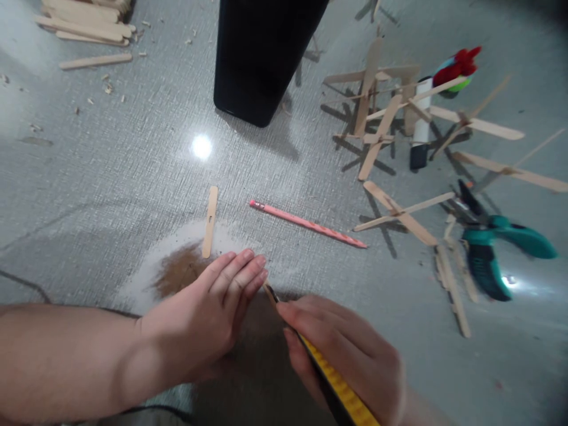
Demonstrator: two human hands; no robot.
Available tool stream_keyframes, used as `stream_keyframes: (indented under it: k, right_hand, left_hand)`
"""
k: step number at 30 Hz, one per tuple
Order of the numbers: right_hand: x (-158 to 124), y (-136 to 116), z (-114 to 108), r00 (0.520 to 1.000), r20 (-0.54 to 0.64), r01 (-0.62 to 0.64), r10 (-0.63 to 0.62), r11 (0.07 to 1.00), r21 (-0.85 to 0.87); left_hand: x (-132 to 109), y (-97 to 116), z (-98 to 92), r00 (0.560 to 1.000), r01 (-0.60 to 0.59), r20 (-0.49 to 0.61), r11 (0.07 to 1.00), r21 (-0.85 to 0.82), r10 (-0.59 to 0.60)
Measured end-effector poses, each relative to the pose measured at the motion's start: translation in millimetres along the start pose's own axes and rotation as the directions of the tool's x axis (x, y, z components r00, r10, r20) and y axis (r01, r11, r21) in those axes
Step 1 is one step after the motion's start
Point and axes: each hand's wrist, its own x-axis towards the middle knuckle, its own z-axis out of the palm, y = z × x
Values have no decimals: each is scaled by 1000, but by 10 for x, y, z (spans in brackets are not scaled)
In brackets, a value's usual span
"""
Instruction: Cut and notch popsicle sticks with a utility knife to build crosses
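My left hand lies with its fingers together, pressed down on something hidden beneath it, next to a brown patch on the grey surface. My right hand is closed round a yellow and black utility knife, whose tip touches a thin wooden piece at my left fingertips. A single wooden stick lies just beyond my left hand. A pink pencil lies slantwise beyond both hands.
A black container stands at the top centre. Glued stick constructions and loose sticks spread over the right side, with a marker and teal-handled pliers. A pile of sticks and wood chips lie top left.
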Motion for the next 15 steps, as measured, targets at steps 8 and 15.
stream_keyframes:
  k: [8, 15]
  right_hand:
    - [112, -136, -45, 995, 80, -60, 58, 998, 14]
    - [126, -117, -65, 994, 105, 7, -6, 1000, -9]
  left_hand:
    - [1, 42, -30, 999, 21, -28, 999, 28, -20]
    - [10, 33, -50, 999, 37, -36, 999, 14, -36]
